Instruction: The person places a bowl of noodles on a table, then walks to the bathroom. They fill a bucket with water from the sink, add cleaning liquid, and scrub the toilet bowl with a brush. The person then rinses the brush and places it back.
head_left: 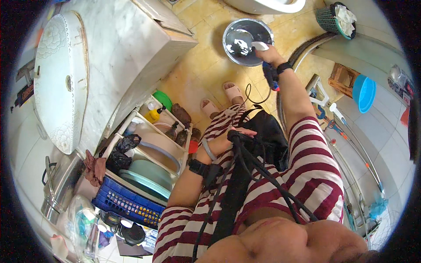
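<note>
My right hand reaches out over a grey basin on the floor, its fingers closed round a white, rounded piece whose kind I cannot make out. Bright reflections show inside the basin. Beside my right wrist is a dark blue object with a red end, and a thin black cable loops near it. My left hand is drawn in at my waist, closed on black cords in front of a black bag. The cords partly cover its fingers.
To the left stand a marble counter with a white sink and a crowded rack with a blue basket. On the right are a blue bowl, a wooden stool and long poles. A green basket stands farther off.
</note>
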